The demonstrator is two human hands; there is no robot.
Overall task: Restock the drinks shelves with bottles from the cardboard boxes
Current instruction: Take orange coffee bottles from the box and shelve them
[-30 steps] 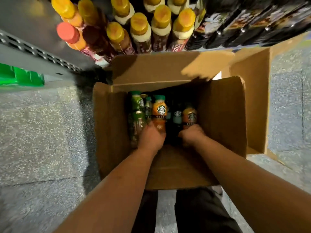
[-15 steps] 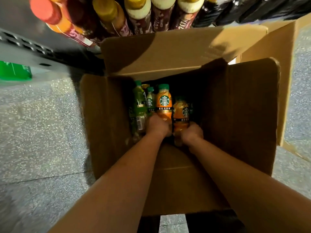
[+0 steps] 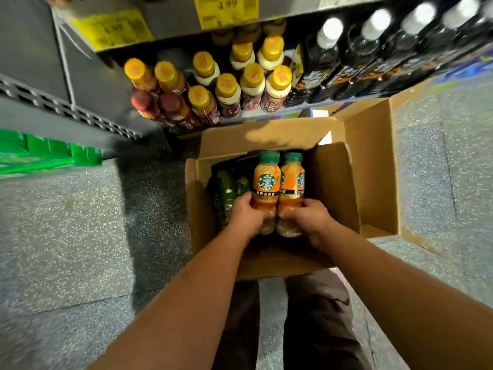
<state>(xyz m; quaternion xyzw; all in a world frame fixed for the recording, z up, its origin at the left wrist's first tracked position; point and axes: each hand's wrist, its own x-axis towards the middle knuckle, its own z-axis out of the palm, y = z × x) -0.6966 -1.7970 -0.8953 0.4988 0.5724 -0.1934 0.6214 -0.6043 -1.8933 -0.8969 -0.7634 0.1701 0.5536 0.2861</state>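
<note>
While our left hand [image 3: 246, 213] and right hand [image 3: 310, 218] each gripped an orange bottle [image 3: 266, 186], both stood upright, green caps toward the shelf [image 3: 170, 22], above the cardboard box [image 3: 373, 166].

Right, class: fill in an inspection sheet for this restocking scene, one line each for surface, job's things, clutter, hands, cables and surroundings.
Surface: speckled grey floor, bearing the open cardboard box.
Job's things: two orange bottles with green caps, side by side above the box; green bottles inside it.
Clutter: nothing seen.
Hands: left hand grips the left orange bottle, right hand the right one.
Cables: nothing seen.
Surroundings: shelf of yellow-capped bottles, dark bottles, yellow price tags, green crate.
</note>
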